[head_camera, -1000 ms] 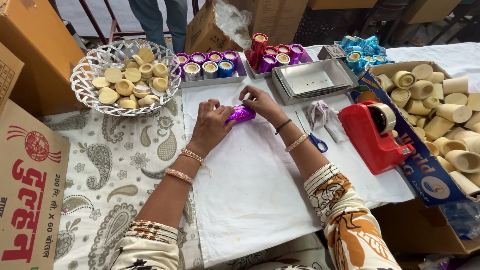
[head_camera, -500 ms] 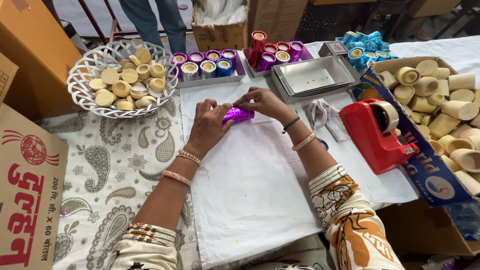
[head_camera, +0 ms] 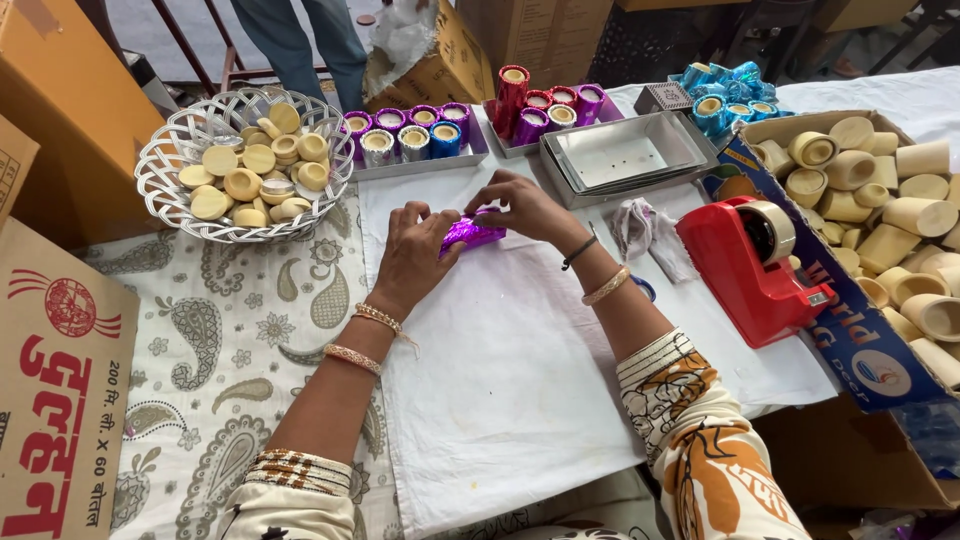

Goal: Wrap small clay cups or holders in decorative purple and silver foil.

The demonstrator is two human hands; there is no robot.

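A small object wrapped in shiny purple foil [head_camera: 470, 232] lies on the white cloth [head_camera: 510, 380], held from both sides. My left hand [head_camera: 415, 255] grips its left end with the fingers curled over it. My right hand [head_camera: 525, 208] pinches the foil at its right end from above. Both wrists wear bangles.
A white wire basket [head_camera: 160, 185] of beige cups stands at the left. Trays of foil-wrapped cups [head_camera: 415, 140] and an empty steel tray [head_camera: 625, 155] line the far side. A red tape dispenser [head_camera: 750, 260], a cardboard box of beige cups [head_camera: 880, 180] and scissors sit right. A person's legs [head_camera: 300, 40] stand beyond.
Both hands stay on the purple foil piece and work it slightly; the camera has shifted a little, so the scene sits lower in view.
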